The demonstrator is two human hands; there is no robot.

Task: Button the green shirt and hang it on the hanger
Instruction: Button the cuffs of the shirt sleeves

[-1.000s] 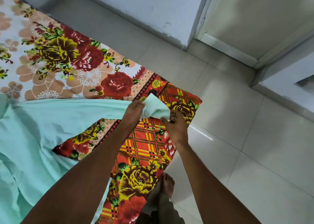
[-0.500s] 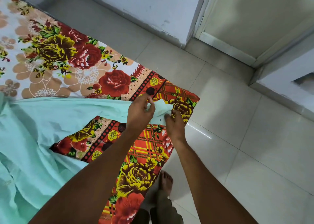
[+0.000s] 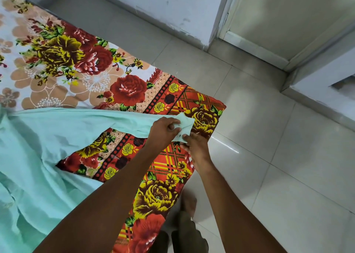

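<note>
So the green shirt (image 3: 44, 147) is lying spread over the left side of the bed, on top of that loud floral bedsheet (image 3: 123, 91), with one sleeve stretching out rightwards toward the bed's corner. At the end of that sleeve is the cuff (image 3: 185, 125), and that's where all the action is happening.

The left hand (image 3: 163, 130) is pinching the cuff from the sleeve side, fingers curled tight over the fabric. The right hand (image 3: 196, 147) is coming in from below and gripping the lower edge of the same cuff with its fingertips, so both hands are clamped on that one small bit of cloth.

What's changing: a second ago the cuff was sticking up loose between the hands like a little flap, and now the two hands are sitting closer together with the cuff folded flatter between them. To me that's looking like the cuff button getting worked through its hole, though the button itself is too small to make out, so I can't say whether it's through.

Further right it's just tiled floor (image 3: 269, 156) and a door frame. No hanger is showing anywhere, so the hanging part is looking a fair way off.
</note>
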